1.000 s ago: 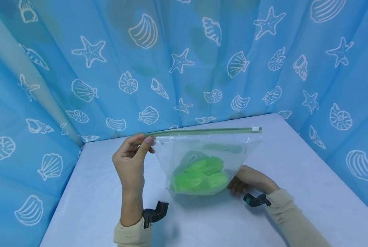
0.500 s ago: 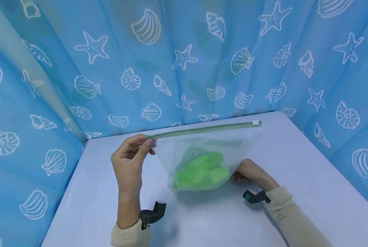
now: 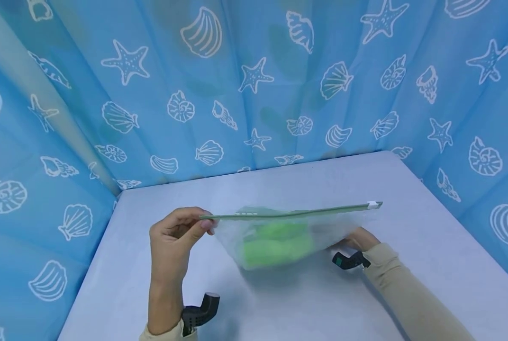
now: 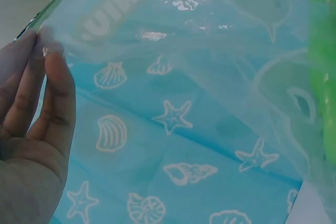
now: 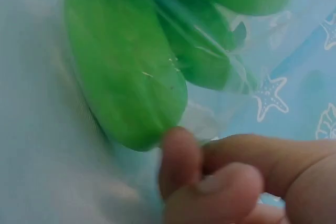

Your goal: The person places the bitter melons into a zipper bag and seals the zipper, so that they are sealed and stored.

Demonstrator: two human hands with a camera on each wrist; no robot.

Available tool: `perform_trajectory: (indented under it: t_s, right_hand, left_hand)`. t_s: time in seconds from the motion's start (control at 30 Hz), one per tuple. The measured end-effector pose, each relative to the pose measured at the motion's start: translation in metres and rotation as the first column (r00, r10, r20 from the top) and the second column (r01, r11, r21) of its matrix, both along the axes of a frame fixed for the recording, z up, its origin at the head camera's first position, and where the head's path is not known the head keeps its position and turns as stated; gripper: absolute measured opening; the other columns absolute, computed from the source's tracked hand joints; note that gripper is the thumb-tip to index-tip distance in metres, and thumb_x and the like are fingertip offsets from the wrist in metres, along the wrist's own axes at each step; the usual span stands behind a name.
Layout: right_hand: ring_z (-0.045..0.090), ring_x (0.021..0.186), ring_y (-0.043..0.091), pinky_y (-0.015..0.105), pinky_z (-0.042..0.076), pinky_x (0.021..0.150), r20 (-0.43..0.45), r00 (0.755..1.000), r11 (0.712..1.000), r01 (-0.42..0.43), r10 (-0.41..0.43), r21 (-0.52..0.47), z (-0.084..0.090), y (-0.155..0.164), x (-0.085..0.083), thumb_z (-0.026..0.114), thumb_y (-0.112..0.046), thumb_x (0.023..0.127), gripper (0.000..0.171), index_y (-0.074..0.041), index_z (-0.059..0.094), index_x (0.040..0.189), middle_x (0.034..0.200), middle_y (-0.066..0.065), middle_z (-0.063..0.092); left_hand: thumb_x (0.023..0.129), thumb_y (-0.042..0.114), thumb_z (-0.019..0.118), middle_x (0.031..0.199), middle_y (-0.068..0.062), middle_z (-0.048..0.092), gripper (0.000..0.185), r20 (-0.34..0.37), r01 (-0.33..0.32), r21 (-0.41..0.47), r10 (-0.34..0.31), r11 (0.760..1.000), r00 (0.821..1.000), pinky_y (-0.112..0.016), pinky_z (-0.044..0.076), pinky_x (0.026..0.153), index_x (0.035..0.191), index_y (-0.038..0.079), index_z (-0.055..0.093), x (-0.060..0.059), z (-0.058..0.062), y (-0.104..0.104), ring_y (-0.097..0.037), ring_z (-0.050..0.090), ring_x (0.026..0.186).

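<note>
A clear slider zip bag (image 3: 324, 233) with a green top strip hangs over the table, holding several smooth, oblong, bright green fruit-like pieces (image 3: 275, 246). My left hand (image 3: 170, 246) pinches its left top corner between thumb and fingers. The white slider (image 3: 372, 205) sits at the right end of the strip. Partly hidden behind the bag's right side, my right hand (image 3: 360, 238) has its fingers at the lower corner. In the right wrist view, the curled thumb and fingers of that hand (image 5: 226, 182) pinch the plastic beside the end of one green piece (image 5: 126, 72).
The table (image 3: 288, 308) has a plain white cover. Blue curtains (image 3: 151, 118) printed with white shells and starfish stand along its back and sides. Black wrist cameras (image 3: 200, 310) are strapped over the beige sleeves (image 3: 407, 289).
The bag's top strip has come down and its right end has shifted right, tilting the bag flatter. My left hand has lowered with it. The right hand has slipped further behind the bag.
</note>
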State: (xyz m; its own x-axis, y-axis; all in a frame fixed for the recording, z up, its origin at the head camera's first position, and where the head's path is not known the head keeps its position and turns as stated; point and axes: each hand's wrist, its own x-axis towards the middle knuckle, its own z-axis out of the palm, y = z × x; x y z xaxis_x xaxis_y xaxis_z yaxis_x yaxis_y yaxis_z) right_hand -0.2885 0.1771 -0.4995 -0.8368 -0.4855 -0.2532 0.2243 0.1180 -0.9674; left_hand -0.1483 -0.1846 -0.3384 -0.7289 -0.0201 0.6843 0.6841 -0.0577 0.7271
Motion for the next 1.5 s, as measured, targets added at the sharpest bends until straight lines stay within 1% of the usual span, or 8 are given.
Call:
perform_trajectory:
  t_s: [0.2, 0.43, 0.53, 0.77, 0.93, 1.1, 1.2, 1.5]
  right_hand:
    - [0.056, 0.071, 0.020, 0.037, 0.051, 0.064, -0.099, 0.992, 0.996, 0.081, -0.079, 0.020, -0.004, -0.016, -0.005, 0.061, -0.004, 0.086, 0.006, -0.004, 0.061, 0.092, 0.083, 0.008, 0.059]
    - [0.054, 0.063, 0.015, 0.027, 0.047, 0.055, -0.193, 0.976, 0.943, 0.156, -0.102, 0.295, 0.003, -0.033, -0.043, 0.059, -0.042, 0.087, 0.037, -0.006, 0.067, 0.096, 0.074, 0.006, 0.062]
    - [0.052, 0.064, 0.016, 0.028, 0.047, 0.056, -0.229, 0.967, 0.938, 0.180, -0.114, 0.297, 0.008, -0.037, -0.057, 0.062, -0.041, 0.086, 0.037, -0.005, 0.067, 0.093, 0.076, 0.008, 0.061]
    - [0.054, 0.065, 0.014, 0.027, 0.050, 0.060, -0.302, 0.942, 0.946, 0.223, -0.147, 0.235, 0.013, -0.049, -0.079, 0.060, -0.036, 0.089, 0.035, -0.002, 0.064, 0.093, 0.080, 0.011, 0.062]
    - [0.057, 0.064, 0.016, 0.029, 0.050, 0.060, -0.389, 0.892, 0.941, 0.307, -0.232, 0.142, 0.009, -0.050, -0.095, 0.060, -0.033, 0.089, 0.034, 0.000, 0.065, 0.094, 0.081, 0.013, 0.064]
    - [0.059, 0.064, 0.022, 0.035, 0.050, 0.060, -0.530, 0.783, 0.899, 0.429, -0.326, 0.081, 0.005, -0.042, -0.102, 0.059, -0.032, 0.090, 0.029, -0.004, 0.065, 0.090, 0.079, 0.015, 0.065]
    - [0.060, 0.066, 0.023, 0.035, 0.051, 0.060, -0.530, 0.788, 0.900, 0.425, -0.314, 0.098, 0.002, -0.040, -0.101, 0.058, -0.034, 0.090, 0.030, -0.005, 0.064, 0.092, 0.081, 0.014, 0.065]
    - [0.061, 0.079, 0.023, 0.039, 0.051, 0.067, -0.427, 0.871, 0.933, 0.332, -0.245, 0.142, 0.012, -0.037, -0.085, 0.050, -0.041, 0.093, 0.040, -0.004, 0.059, 0.106, 0.091, 0.014, 0.063]
  left_hand:
    - [0.077, -0.019, 0.060, 0.088, -0.017, 0.065, 0.019, 0.072, -0.029, -0.029, 0.031, 0.999, 0.997, -0.030, 0.054, 0.069, 0.093, -0.010, 0.063, 0.026, -0.014, -0.016, -0.022, 0.063, 0.074]
    - [0.077, -0.022, 0.057, 0.092, -0.020, 0.065, 0.025, 0.186, -0.022, -0.130, 0.046, 0.991, 0.981, -0.040, 0.052, 0.074, 0.095, -0.007, 0.065, 0.073, -0.060, -0.028, -0.029, 0.061, 0.090]
    - [0.075, -0.024, 0.057, 0.093, -0.019, 0.065, 0.029, 0.169, 0.042, -0.190, -0.009, 0.981, 0.986, -0.040, 0.051, 0.079, 0.097, -0.006, 0.066, 0.077, -0.076, -0.032, -0.029, 0.059, 0.094]
    - [0.077, -0.012, 0.064, 0.093, -0.012, 0.067, 0.025, 0.204, 0.028, -0.320, 0.040, 0.947, 0.978, -0.032, 0.051, 0.082, 0.098, 0.000, 0.069, 0.076, -0.094, -0.028, -0.027, 0.059, 0.096]
    - [0.075, -0.001, 0.070, 0.094, 0.000, 0.069, 0.026, 0.102, -0.024, -0.517, 0.090, 0.856, 0.991, -0.024, 0.051, 0.080, 0.098, 0.013, 0.071, 0.063, -0.113, -0.028, -0.019, 0.061, 0.093]
    - [0.075, 0.012, 0.072, 0.096, 0.015, 0.066, 0.024, 0.020, -0.138, -0.753, 0.233, 0.643, 0.972, -0.021, 0.050, 0.079, 0.098, 0.022, 0.072, 0.052, -0.132, -0.029, -0.007, 0.059, 0.091]
    - [0.075, 0.015, 0.073, 0.094, 0.018, 0.065, 0.023, 0.015, -0.146, -0.819, 0.275, 0.555, 0.961, -0.022, 0.051, 0.077, 0.096, 0.024, 0.072, 0.052, -0.140, -0.029, -0.004, 0.059, 0.089]
    - [0.075, 0.015, 0.074, 0.094, 0.018, 0.065, 0.019, 0.083, -0.089, -0.855, 0.305, 0.510, 0.949, -0.026, 0.050, 0.083, 0.093, 0.023, 0.071, 0.051, -0.143, -0.030, -0.004, 0.059, 0.091]
